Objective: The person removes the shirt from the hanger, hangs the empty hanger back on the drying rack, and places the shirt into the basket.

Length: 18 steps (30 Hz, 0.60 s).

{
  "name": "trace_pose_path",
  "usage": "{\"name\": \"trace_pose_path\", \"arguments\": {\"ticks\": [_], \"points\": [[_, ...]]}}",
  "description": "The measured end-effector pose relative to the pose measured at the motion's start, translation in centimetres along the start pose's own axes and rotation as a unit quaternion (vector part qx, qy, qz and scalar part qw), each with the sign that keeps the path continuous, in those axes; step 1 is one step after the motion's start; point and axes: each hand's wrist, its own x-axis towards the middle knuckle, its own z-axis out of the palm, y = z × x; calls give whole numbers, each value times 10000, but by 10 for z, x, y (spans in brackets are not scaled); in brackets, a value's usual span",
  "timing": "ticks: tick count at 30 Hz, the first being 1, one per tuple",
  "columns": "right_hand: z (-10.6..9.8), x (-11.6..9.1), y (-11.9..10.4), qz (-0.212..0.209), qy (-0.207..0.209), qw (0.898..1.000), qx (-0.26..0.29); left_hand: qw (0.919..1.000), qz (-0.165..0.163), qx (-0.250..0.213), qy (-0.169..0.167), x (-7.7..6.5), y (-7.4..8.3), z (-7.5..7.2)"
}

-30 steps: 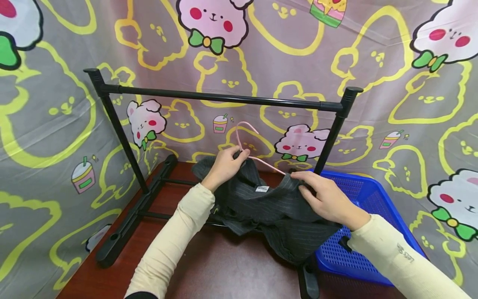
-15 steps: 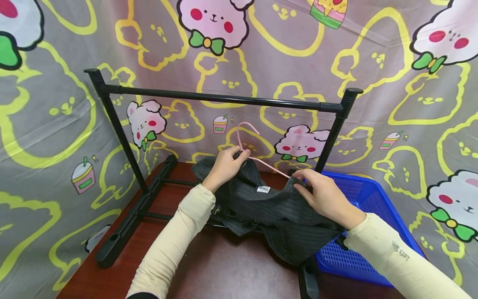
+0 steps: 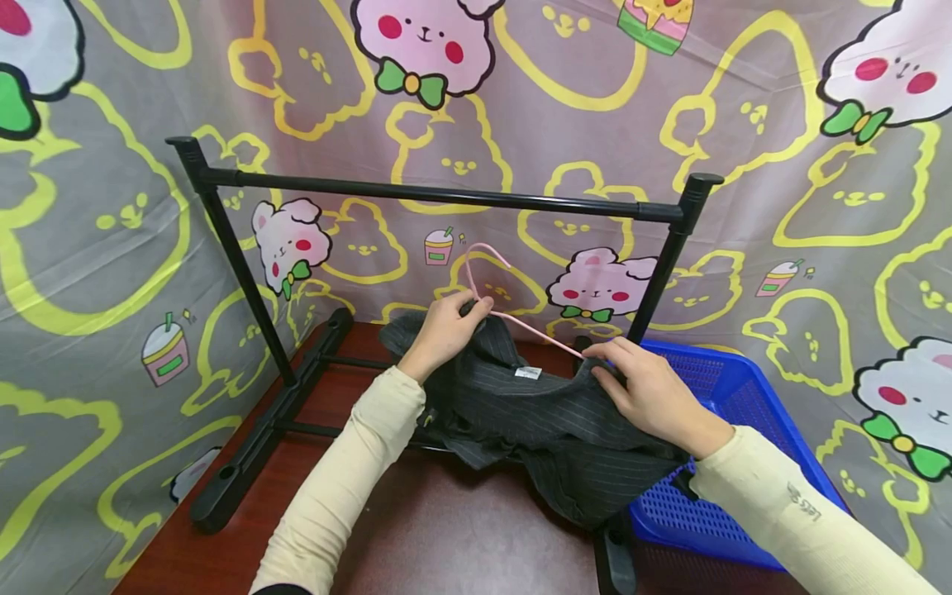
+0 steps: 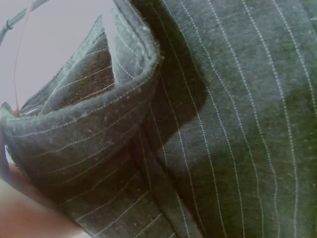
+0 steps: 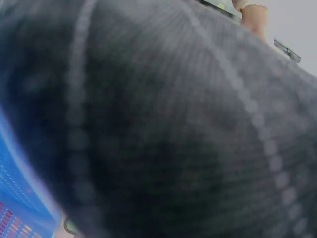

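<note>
A dark grey pinstriped garment [image 3: 521,405] with a white label [image 3: 528,373] at its neckline hangs between both hands. Inside its neck opening runs a pink hanger [image 3: 543,335], whose hook [image 3: 487,246] points up below the rack's bar. My left hand [image 3: 446,330] pinches the garment's neck edge and the hanger just under the hook. Farther right, my right hand [image 3: 654,392] pinches the other side of the neckline at the hanger's sloping arm. Striped cloth [image 4: 233,124] fills most of the left wrist view, and blurred cloth [image 5: 163,124] covers the right wrist view. The hanger's ends are hidden.
A black garment rack [image 3: 439,194] stands on the reddish-brown table [image 3: 446,521], behind and around the garment. At the right, partly under my right arm, sits a blue perforated basket [image 3: 751,397]. A cartoon-patterned curtain [image 3: 580,140] closes off the back and sides.
My right fingers have curled from lying over the garment's shoulder to pinching its neck edge, slightly lower along the hanger. The hanger's hook and left hand have shifted a little left.
</note>
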Motion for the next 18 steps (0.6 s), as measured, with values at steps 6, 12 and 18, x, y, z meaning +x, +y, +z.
{"name": "trace_pose_path", "arguments": {"ticks": [6,12,18], "points": [[0,0,0,-64,10,10000,57,10000,-11,-41,-10,0,-1,1],[0,-1,-2,113,-61,9998,141,10000,57,-13,49,0,-2,2],[1,1,-3,79,-30,10000,20,9999,88,42,93,0,-1,3]]}}
